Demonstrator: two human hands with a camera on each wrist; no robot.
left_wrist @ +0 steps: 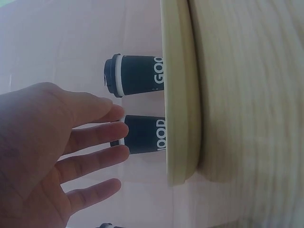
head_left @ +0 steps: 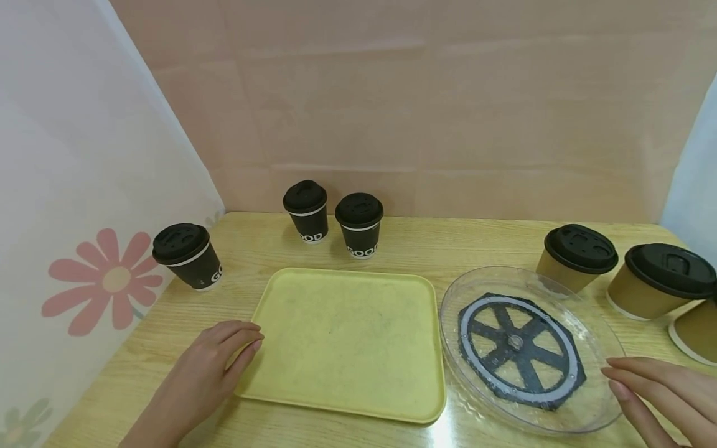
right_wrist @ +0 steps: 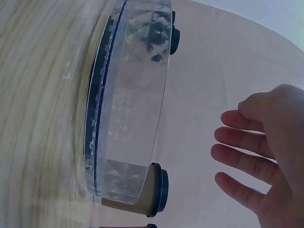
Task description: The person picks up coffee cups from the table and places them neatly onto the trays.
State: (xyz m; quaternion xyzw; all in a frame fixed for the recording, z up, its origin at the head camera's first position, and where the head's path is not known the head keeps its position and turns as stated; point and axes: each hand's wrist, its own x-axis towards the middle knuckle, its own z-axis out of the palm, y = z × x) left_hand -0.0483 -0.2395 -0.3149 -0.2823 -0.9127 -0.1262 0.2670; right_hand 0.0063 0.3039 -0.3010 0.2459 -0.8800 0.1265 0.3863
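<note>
My left hand (head_left: 215, 358) is held over the left edge of a yellow tray (head_left: 347, 342), and in the left wrist view its fingers are loosely extended with nothing in them. At the right, my right hand (head_left: 663, 395) hovers by the rim of a round clear plastic dish (head_left: 607, 348). A dark wheel-like base with several spokes (head_left: 515, 342) shows through the dish. In the right wrist view the right hand's fingers (right_wrist: 244, 142) are spread a little apart from the dish wall (right_wrist: 137, 95) and hold nothing.
Two black lidded paper cups (head_left: 307, 211) (head_left: 360, 225) stand behind the tray. Another black cup (head_left: 188, 256) is at the far left by the flowered wall. Brown cups with black lids (head_left: 577, 256) (head_left: 661, 280) (head_left: 697, 330) stand right of the dish. A pinkish backdrop (head_left: 414, 106) closes off the table's back.
</note>
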